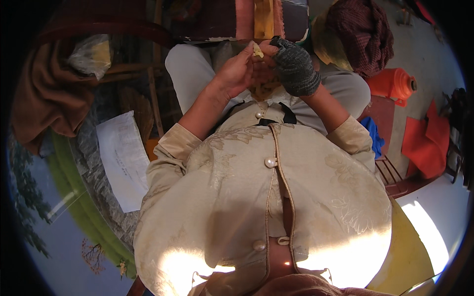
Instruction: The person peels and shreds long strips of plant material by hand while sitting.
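Bare, my left hand (pixel 239 70) is raised over my lap, its thumb and fingers pinching a small pale-yellow piece (pixel 258 50) of unclear material. My right hand (pixel 292 64) wears a dark grey knitted fingerless glove. Its bare fingertips meet the left fingers around the same piece; whether they grip it too, I cannot tell. Yellow-brown strips or pieces (pixel 264 88) lie in my lap below the hands, partly hidden by them, with clear plastic beside them. Just beyond the hands, a wooden strip (pixel 263 18) lies over pink cloth (pixel 244 18) on a dark, worn padded surface.
On the left are a brown cloth (pixel 55 100), a plastic bag with something yellow (pixel 90 55), wooden bars and a white printed sack (pixel 122 159). To the right are a checked maroon cloth (pixel 361 33), an orange plastic jug (pixel 389 85), blue cloth (pixel 372 137) and red cloth (pixel 426 144).
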{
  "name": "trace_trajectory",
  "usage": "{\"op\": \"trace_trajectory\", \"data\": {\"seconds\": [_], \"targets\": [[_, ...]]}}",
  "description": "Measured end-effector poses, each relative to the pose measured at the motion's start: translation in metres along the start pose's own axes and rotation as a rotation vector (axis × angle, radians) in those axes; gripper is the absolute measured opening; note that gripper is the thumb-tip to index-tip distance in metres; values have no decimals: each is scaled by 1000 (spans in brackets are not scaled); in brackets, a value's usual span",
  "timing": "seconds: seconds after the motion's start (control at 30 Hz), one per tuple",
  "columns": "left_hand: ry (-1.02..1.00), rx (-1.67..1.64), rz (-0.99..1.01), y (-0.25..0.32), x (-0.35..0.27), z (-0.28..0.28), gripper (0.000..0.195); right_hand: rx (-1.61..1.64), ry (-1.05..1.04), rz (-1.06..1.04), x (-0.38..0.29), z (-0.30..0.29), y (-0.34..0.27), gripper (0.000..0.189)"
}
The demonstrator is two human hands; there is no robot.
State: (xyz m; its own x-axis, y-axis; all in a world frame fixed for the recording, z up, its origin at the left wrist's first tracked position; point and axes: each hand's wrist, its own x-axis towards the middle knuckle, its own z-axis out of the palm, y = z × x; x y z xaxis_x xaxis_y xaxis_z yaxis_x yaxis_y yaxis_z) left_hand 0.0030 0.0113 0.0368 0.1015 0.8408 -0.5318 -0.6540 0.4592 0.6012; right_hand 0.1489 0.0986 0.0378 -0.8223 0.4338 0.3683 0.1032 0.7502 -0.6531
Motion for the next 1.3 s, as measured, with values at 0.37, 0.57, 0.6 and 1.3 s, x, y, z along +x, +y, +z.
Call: {"op": "trace_trajectory", "data": {"seconds": [0.37, 0.57, 0.6, 1.3], "targets": [[119, -154, 55, -6, 14, 10, 32, 533, 43, 337, 5, 11, -3, 20], [-12, 162, -5, -15, 12, 3, 20, 308, 211, 176, 17, 8, -9, 23], [-16, 362, 30, -15, 19, -11, 18, 202, 249, 81, 17, 13, -2, 23], [184, 963, 1094, 8, 5, -17, 10, -8, 101, 50, 8, 3, -29, 31]]}}
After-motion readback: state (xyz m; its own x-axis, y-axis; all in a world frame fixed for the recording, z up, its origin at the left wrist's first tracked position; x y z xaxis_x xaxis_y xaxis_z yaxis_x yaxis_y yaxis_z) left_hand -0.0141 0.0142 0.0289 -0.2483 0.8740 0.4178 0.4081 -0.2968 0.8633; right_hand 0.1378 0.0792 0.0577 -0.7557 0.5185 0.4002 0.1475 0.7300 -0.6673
